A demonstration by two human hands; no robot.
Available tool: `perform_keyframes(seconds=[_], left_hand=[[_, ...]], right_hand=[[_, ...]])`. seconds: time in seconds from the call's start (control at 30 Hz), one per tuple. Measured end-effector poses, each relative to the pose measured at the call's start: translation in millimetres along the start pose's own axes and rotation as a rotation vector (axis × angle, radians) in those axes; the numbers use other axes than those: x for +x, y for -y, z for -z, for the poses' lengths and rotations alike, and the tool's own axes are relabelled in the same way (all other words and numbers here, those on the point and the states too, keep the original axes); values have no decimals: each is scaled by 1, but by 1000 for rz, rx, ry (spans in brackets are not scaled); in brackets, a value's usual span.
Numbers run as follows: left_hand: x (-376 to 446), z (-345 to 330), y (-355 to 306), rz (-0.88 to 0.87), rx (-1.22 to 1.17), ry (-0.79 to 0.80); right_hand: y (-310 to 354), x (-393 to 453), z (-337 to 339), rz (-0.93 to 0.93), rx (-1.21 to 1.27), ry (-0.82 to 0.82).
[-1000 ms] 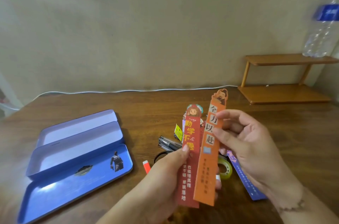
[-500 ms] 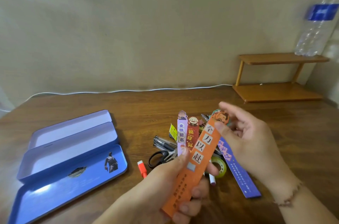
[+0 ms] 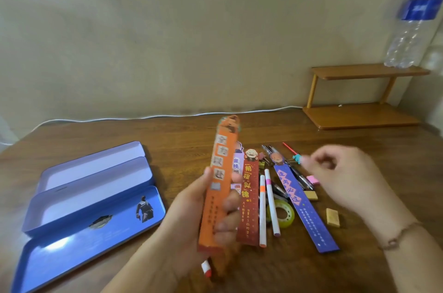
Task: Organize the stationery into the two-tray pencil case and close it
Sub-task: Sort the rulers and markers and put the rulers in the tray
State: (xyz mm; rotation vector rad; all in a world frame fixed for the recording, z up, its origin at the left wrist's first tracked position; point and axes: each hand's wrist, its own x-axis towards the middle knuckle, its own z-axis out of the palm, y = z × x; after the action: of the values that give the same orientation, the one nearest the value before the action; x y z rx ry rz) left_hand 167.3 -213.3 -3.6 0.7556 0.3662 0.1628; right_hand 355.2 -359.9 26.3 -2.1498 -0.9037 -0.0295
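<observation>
My left hand (image 3: 191,216) grips an orange bookmark (image 3: 219,182) upright above the table, with a red one seemingly stacked behind it. My right hand (image 3: 345,177) hovers loosely curled and empty over the right side of the stationery pile. On the table lie a dark red bookmark (image 3: 249,196), a purple bookmark (image 3: 302,204), two white pens (image 3: 269,204), a tape roll (image 3: 284,214), erasers (image 3: 332,217), a pink eraser (image 3: 313,180) and several dark pens (image 3: 299,175). The blue two-tray pencil case (image 3: 84,199) lies open at the left, its trays holding nothing.
A small wooden shelf (image 3: 364,96) stands at the back right with a plastic water bottle (image 3: 412,21) on top. A white cable (image 3: 167,115) runs along the wall. A red-and-white item (image 3: 206,268) lies near my left wrist.
My right hand let go of the orange bookmark and moved right over the pile. My left hand turned the orange bookmark upright and keeps holding it.
</observation>
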Motion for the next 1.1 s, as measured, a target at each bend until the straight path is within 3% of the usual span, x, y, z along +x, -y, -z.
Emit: perform_keyframes(seconds=[0.07, 0.13, 0.4, 0.57, 0.73, 0.83, 0.93, 1.03, 1.1], left_hand=[[-12, 9, -1, -77, -190, 74], [-9, 11, 0, -116, -182, 81], [1, 4, -2, -142, -29, 73], [2, 3, -2, -143, 15, 148], [-5, 11, -2, -50, 13, 127], [-14, 5, 3, -45, 26, 102], [-9, -9, 4, -65, 154, 77], [-1, -24, 8, -108, 221, 68], [1, -27, 14, -144, 206, 111]], right_hand=[[0, -1, -7, -162, -345, 258], [-2, 0, -13, -225, -445, 375], [3, -2, -17, -275, -559, 390], [-1, 0, -18, -255, -583, 373], [-18, 11, -9, -219, -77, 303], [-10, 10, 1, -161, 470, 249], [14, -4, -4, -149, 959, 380], [32, -19, -25, -49, 978, 488], [39, -25, -38, 7, 919, 442]])
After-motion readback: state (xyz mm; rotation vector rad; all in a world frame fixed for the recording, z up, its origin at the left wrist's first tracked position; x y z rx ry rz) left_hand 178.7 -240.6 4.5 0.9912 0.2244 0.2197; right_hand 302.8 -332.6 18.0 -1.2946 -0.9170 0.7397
